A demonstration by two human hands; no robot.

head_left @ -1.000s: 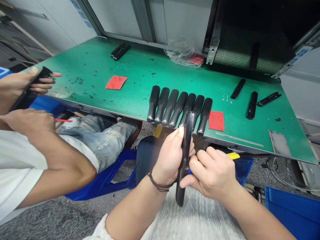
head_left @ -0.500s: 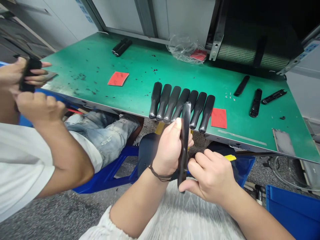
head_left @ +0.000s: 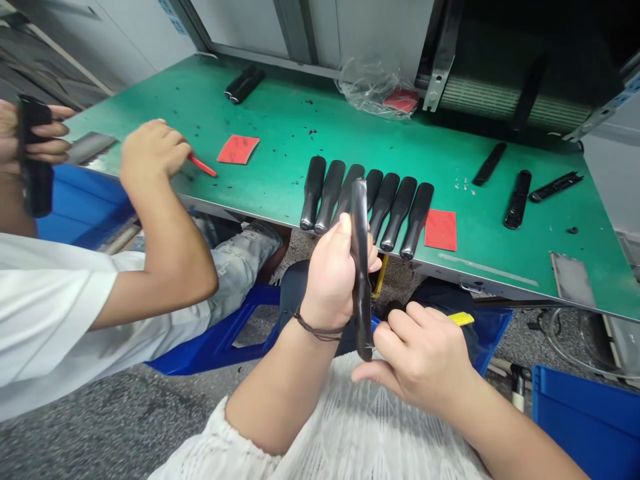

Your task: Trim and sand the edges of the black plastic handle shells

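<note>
My left hand (head_left: 333, 273) is wrapped round a long black plastic handle (head_left: 359, 227) held upright, edge-on, in front of the green table's near edge (head_left: 280, 207). My right hand (head_left: 425, 353) is closed at the handle's lower end, with a yellow-tipped tool (head_left: 461, 319) showing behind its knuckles; how it is gripped is hidden. Several matching black handles (head_left: 395, 210) lie side by side on the table just beyond my hands, beside a red pad (head_left: 441, 229).
A co-worker sits at my left; one hand (head_left: 153, 150) holds a red tool (head_left: 203, 166) on the table, the other (head_left: 30, 133) holds a black part. More black parts (head_left: 517, 199), another red pad (head_left: 238, 148), a plastic bag (head_left: 375, 90) and blue bins (head_left: 585, 420) surround us.
I have lifted the handle higher and my right hand has slid to its lower end. The co-worker's hand with the red tool has moved up onto the table.
</note>
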